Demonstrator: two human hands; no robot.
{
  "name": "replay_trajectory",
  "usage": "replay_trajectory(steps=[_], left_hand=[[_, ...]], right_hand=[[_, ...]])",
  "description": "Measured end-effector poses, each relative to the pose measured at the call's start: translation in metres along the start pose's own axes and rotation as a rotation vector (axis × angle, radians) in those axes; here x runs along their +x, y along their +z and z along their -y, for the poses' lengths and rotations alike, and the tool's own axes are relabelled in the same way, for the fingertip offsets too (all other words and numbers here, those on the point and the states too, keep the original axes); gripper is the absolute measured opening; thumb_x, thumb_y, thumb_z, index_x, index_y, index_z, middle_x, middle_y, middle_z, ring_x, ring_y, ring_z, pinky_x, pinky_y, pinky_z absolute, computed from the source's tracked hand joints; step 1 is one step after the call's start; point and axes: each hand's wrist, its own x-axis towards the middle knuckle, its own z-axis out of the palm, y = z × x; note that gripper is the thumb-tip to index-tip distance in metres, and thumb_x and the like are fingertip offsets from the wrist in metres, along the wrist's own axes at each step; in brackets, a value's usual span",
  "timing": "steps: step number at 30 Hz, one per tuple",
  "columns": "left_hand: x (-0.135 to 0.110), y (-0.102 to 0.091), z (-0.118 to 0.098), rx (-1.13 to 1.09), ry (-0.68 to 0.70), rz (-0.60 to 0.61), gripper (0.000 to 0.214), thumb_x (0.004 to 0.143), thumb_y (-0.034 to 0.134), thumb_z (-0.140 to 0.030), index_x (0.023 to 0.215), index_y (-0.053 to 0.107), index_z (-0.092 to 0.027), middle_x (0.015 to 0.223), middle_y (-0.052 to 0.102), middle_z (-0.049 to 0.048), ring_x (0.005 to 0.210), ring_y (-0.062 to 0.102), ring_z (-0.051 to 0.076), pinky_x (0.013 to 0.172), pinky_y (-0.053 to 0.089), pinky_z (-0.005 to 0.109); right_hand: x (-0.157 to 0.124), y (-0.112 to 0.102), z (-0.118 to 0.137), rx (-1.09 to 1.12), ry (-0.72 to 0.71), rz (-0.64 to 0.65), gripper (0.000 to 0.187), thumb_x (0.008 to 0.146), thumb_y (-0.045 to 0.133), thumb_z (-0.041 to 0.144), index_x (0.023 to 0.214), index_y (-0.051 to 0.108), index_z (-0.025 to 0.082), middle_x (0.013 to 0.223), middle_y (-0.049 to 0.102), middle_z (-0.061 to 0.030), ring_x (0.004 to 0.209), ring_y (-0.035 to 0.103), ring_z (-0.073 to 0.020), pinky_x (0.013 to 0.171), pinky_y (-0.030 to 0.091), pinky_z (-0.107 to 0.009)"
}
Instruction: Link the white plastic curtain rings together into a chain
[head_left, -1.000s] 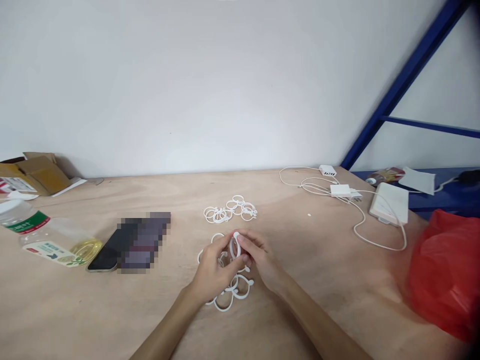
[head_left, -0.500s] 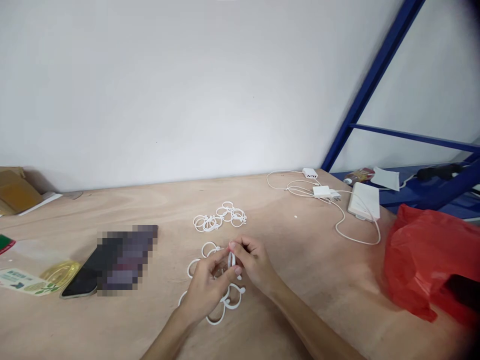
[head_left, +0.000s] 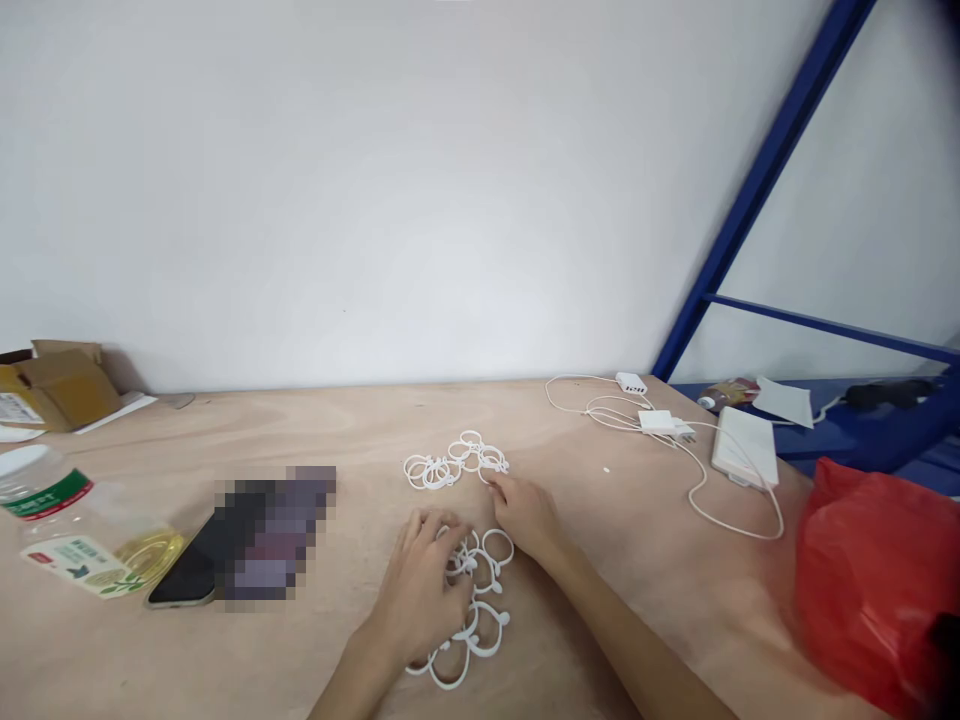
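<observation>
The left hand (head_left: pixel 427 585), fingers half-curled, covers some near white rings (head_left: pixel 472 638), perhaps steadying them; any grip is hidden. The far white rings (head_left: pixel 437 481) lie apart, seemingly grouped. The right hand (head_left: pixel 527 515), fingers bent inward, is at their right edge; pinching one, I cannot tell.

Head view, forward and down over tabletop (head_left: pixel 187 660)

There were two hands, one left hand (head_left: pixel 424 585) and one right hand (head_left: pixel 526 515); one near cluster of white rings (head_left: pixel 504 619) and one far cluster of white rings (head_left: pixel 432 485), their overlapping rings uncountable; one cardboard box (head_left: pixel 75 392), one bottle (head_left: pixel 49 508), one red bag (head_left: pixel 877 580).
</observation>
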Motion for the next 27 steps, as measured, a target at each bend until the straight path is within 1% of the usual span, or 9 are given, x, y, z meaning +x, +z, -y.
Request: replay_trajectory(steps=[3, 5, 9, 12, 14, 17, 21, 24, 27], left_hand=[[0.0, -0.001, -0.002, -0.047, 0.006, -0.036, 0.054, 0.066, 0.053, -0.01, 0.116, 0.065, -0.024, 0.121, 0.059, 0.0079, 0.113, 0.048, 0.028, 0.1, 0.04, 0.044], [0.002, -0.001, -0.003, -0.112, -0.005, -0.1, 0.048, 0.071, 0.054, -0.014, 0.117, 0.064, -0.022, 0.121, 0.059, 0.0087, 0.114, 0.049, 0.027, 0.101, 0.039, 0.044], [0.007, 0.001, -0.002, -0.305, -0.128, -0.25, 0.037, 0.085, 0.052, -0.033, 0.117, 0.061, -0.016, 0.103, 0.066, 0.0094, 0.096, 0.059, 0.023, 0.091, 0.046, 0.039], [0.009, 0.003, -0.003, -0.437, -0.203, -0.295, 0.039, 0.086, 0.053, -0.038, 0.117, 0.06, -0.015, 0.085, 0.067, 0.0048, 0.077, 0.061, 0.018, 0.077, 0.049, 0.033], [0.009, 0.003, -0.004, -0.52, -0.209, -0.305, 0.035, 0.085, 0.055, -0.037, 0.111, 0.064, -0.014, 0.08, 0.067, 0.0039, 0.073, 0.06, 0.017, 0.073, 0.049, 0.03], [0.008, 0.002, -0.006, -0.658, -0.22, -0.317, 0.031, 0.084, 0.057, -0.039, 0.098, 0.069, -0.014, 0.08, 0.068, 0.0047, 0.073, 0.061, 0.016, 0.069, 0.05, 0.027], [0.006, 0.002, -0.01, -0.782, -0.263, -0.347, 0.036, 0.083, 0.057, -0.043, 0.104, 0.068, -0.015, 0.071, 0.067, 0.0023, 0.065, 0.059, 0.014, 0.062, 0.049, 0.025], [0.004, 0.006, -0.012, -0.814, -0.263, -0.302, 0.034, 0.079, 0.065, -0.041, 0.099, 0.069, -0.014, 0.078, 0.069, 0.0046, 0.072, 0.062, 0.016, 0.067, 0.05, 0.025], [0.003, 0.01, -0.014, -0.866, -0.27, -0.221, 0.03, 0.08, 0.064, -0.041, 0.09, 0.071, -0.013, 0.074, 0.068, 0.0049, 0.069, 0.061, 0.015, 0.062, 0.049, 0.024]], right_hand=[[-0.006, 0.0, 0.001, -0.077, -0.033, 0.026, 0.033, 0.092, 0.034, 0.022, 0.105, 0.064, 0.023, 0.087, 0.073, -0.0092, 0.078, 0.067, -0.0245, 0.064, 0.038, -0.03], [-0.013, -0.003, 0.002, -0.013, -0.059, -0.001, 0.032, 0.093, 0.032, 0.022, 0.105, 0.063, 0.021, 0.086, 0.072, -0.0093, 0.076, 0.066, -0.0236, 0.064, 0.039, -0.03], [-0.031, -0.01, 0.009, 0.296, -0.214, -0.062, 0.023, 0.091, 0.038, 0.023, 0.094, 0.061, 0.02, 0.086, 0.07, -0.0076, 0.077, 0.063, -0.0209, 0.068, 0.044, -0.031], [-0.04, -0.011, 0.018, 0.526, -0.328, -0.111, 0.015, 0.088, 0.047, 0.022, 0.085, 0.062, 0.021, 0.083, 0.067, -0.0059, 0.077, 0.062, -0.0194, 0.069, 0.047, -0.03], [-0.043, -0.01, 0.024, 0.652, -0.367, -0.164, 0.013, 0.087, 0.051, 0.021, 0.085, 0.064, 0.022, 0.084, 0.068, -0.0058, 0.077, 0.061, -0.0188, 0.069, 0.048, -0.03], [-0.046, -0.008, 0.029, 0.738, -0.376, -0.234, 0.01, 0.085, 0.056, 0.021, 0.085, 0.067, 0.022, 0.081, 0.068, -0.0048, 0.073, 0.06, -0.0175, 0.067, 0.048, -0.03], [-0.049, -0.009, 0.032, 0.846, -0.298, -0.269, 0.004, 0.081, 0.063, 0.023, 0.083, 0.065, 0.021, 0.072, 0.064, -0.0012, 0.063, 0.055, -0.0136, 0.06, 0.045, -0.027], [-0.051, -0.011, 0.035, 1.142, -0.154, -0.171, 0.02, 0.077, 0.069, 0.028, 0.093, 0.06, 0.022, 0.063, 0.059, 0.0036, 0.058, 0.053, -0.0119, 0.058, 0.044, -0.025], [-0.05, -0.014, 0.037, 1.505, -0.037, 0.102, 0.032, 0.075, 0.071, 0.038, 0.1, 0.059, 0.022, 0.067, 0.062, 0.0023, 0.057, 0.056, -0.0125, 0.057, 0.045, -0.027]])
